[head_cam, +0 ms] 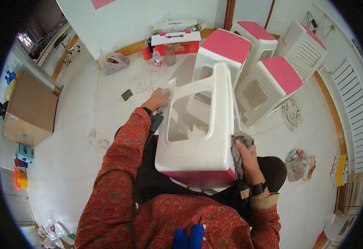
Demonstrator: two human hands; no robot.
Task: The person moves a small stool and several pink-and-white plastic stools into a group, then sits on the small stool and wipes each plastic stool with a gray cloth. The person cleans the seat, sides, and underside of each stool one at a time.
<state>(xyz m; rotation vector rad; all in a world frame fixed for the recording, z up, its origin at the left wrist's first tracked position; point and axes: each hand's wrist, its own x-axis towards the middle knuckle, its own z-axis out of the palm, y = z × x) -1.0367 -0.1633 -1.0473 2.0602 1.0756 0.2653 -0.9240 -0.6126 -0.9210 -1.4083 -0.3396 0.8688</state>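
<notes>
A white plastic stool (194, 155) with a pink seat lies tipped across my lap, its seat toward me and its legs pointing away. My right hand (249, 160) presses a grey cloth (238, 155) against the stool's right side, near the seat end. On the far left side, my left hand (157, 99) is closed on another greyish cloth (164, 104) at a stool leg; part of that cloth is hidden.
Several pink-topped stools (226, 45) stand ahead and to the right. Beyond are a red and white box (176, 46) and bottles (157, 57). A crumpled rag (292, 114), a plastic bag (298, 165), a green pad (126, 95) and a cardboard box (32, 105) are on the floor.
</notes>
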